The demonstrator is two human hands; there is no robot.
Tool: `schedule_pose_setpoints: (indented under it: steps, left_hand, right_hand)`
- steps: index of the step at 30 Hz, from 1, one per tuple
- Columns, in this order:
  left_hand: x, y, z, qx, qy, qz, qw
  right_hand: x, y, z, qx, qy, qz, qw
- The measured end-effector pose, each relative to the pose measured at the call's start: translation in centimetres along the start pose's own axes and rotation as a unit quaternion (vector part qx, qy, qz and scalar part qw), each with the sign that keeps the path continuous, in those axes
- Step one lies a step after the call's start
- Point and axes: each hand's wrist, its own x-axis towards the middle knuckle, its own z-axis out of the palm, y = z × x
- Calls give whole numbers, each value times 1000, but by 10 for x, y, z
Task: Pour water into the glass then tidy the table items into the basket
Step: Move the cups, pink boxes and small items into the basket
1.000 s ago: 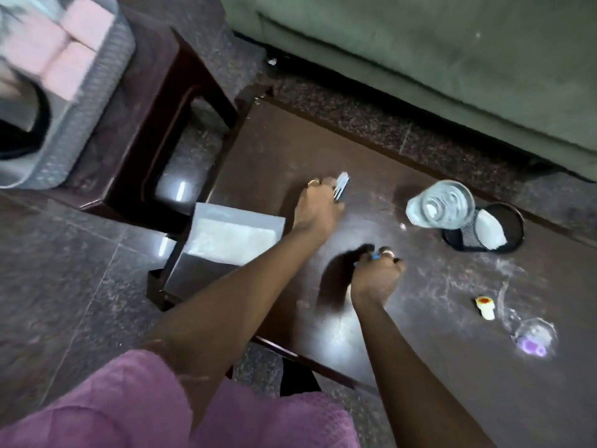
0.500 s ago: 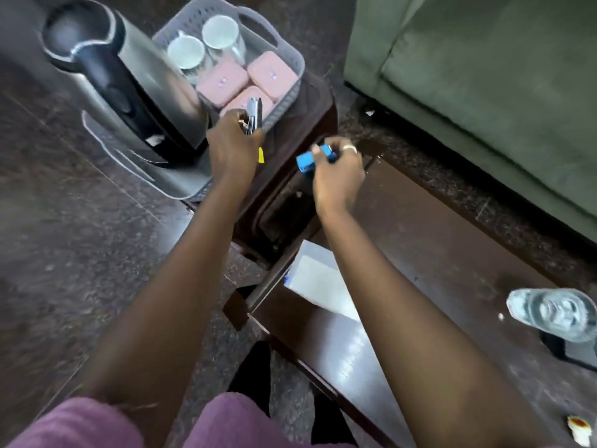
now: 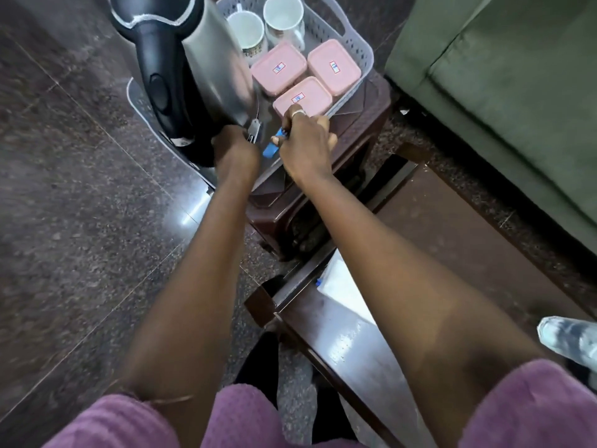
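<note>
A grey plastic basket (image 3: 357, 43) stands on a dark wooden stool (image 3: 358, 130), holding an electric kettle (image 3: 190, 69), two white mugs (image 3: 265, 25) and three pink lidded boxes (image 3: 303, 98). My left hand (image 3: 237, 151) grips a small metal nail clipper (image 3: 253, 130) beside the kettle, over the basket's near end. My right hand (image 3: 307, 147) pinches a small blue object (image 3: 270, 150) just in front of the nearest pink box. The glass of water (image 3: 568, 337) shows at the right edge, on the dark table (image 3: 458, 240).
A white tissue or paper (image 3: 342, 282) lies on the table's near corner under my right forearm. A green sofa (image 3: 504, 76) runs along the far right. Dark polished stone floor (image 3: 80, 205) fills the left side.
Both hands lifted the metal item and the blue item off the table, swung left to the stool, and have come down over the basket's near end by the kettle.
</note>
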Motion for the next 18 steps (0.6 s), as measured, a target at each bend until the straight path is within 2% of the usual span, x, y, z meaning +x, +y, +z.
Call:
schedule_pose_setpoints:
  steps: [3, 8, 12, 15, 18]
  left_hand:
    - [6, -7, -3, 54, -49, -26, 997]
    - [2, -7, -4, 75, -37, -8, 996]
    - [-19, 7, -1, 18, 26, 96, 995]
    - [-57, 23, 22, -11, 72, 187, 980]
    - [-105, 27, 61, -14, 68, 264, 962]
  right_hand:
    - [-1, -3, 11, -26, -29, 9, 999]
    - [-6, -4, 11, -83, -65, -14, 994]
    - [-23, 23, -5, -48, 20, -52, 997]
    - [-56, 56, -24, 12, 93, 20, 995]
    - [-97, 99, -37, 59, 92, 89, 990]
